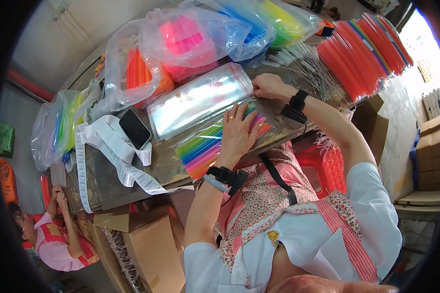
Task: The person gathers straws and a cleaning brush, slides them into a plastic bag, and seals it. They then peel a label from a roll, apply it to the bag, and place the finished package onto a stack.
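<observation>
My left hand (237, 129) lies on a clear bag of straws (203, 144) in rainbow colours, at the table's near edge. Its fingers are stretched out and a ring shows on one. Beyond the bag, my right hand (269, 86) is closed, fingers curled together, at the right end of a stack of flat clear plastic bags (195, 100) with a red-striped edge. What its fingertips grip, if anything, is hidden. Both wrists wear black strapped devices.
Plastic bags of orange, pink (181, 36), blue and yellow straws stand along the back. Thin wire brushes (310, 68) and bundled red straws (362, 49) lie right. A phone (135, 129) and label strips (115, 146) lie left. Cardboard boxes (154, 244) stand below; another person sits far left.
</observation>
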{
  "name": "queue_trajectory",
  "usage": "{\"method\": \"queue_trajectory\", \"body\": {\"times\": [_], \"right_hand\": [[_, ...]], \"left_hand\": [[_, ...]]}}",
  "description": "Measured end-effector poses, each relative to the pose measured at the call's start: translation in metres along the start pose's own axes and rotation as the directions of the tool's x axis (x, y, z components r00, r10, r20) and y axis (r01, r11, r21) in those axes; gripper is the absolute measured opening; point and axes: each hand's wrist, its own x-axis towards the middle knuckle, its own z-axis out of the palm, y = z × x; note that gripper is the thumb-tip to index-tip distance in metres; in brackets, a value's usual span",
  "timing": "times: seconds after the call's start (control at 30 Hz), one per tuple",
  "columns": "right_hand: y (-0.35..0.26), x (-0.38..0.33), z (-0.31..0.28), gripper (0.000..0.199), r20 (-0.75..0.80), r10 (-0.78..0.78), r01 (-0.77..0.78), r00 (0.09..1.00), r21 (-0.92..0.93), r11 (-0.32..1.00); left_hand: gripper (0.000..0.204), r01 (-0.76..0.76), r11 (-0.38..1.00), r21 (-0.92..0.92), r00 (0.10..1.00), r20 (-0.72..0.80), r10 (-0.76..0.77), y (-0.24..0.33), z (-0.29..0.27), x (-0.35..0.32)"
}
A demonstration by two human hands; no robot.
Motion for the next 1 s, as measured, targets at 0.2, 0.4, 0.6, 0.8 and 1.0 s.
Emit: {"method": "queue_trajectory", "body": {"times": [0.2, 0.4, 0.6, 0.8, 1.0], "right_hand": [[-0.010, -0.016, -0.010, 0.027, 0.256, 0.201, -0.325, 0.946, 0.696, 0.641], [-0.012, -0.059, 0.003, 0.029, 0.398, 0.144, -0.401, 0.906, 0.699, 0.593], [-0.013, -0.072, 0.025, 0.025, 0.027, 0.083, -0.084, 0.996, 0.530, 0.844], [-0.027, -0.100, 0.025, 0.030, -0.026, 0.129, -0.110, 0.991, 0.373, 0.921], [-0.017, -0.100, 0.043, 0.027, -0.032, 0.151, -0.101, 0.988, 0.605, 0.790]], "left_hand": [[0.036, -0.007, 1.000, 0.026, 1.000, -0.002, 0.007, 0.001, 0.003, 0.000], [0.036, 0.002, 1.000, 0.018, 1.000, 0.008, -0.003, -0.001, 0.005, 0.000], [0.036, -0.006, 0.999, 0.036, 1.000, 0.004, 0.006, -0.001, 0.005, 0.003], [0.036, -0.004, 0.999, 0.050, 1.000, 0.008, 0.003, -0.001, 0.004, 0.000], [0.038, -0.010, 0.997, 0.078, 1.000, -0.006, 0.011, 0.003, 0.004, -0.011]]}}
